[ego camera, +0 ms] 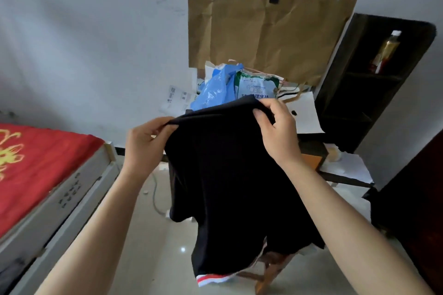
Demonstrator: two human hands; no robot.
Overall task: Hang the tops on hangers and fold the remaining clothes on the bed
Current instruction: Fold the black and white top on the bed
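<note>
A black garment (230, 175) is hanging in the air between the two hands, the left hand (146, 143) pinching its upper edge with curled fingers while the right hand (275, 127) is gripping that same edge, with the red-covered bed (36, 165) lying off to the left

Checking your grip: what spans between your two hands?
The upper edge of the black garment, stretched from the left hand to the right hand; both pinch it. Head view.
</note>
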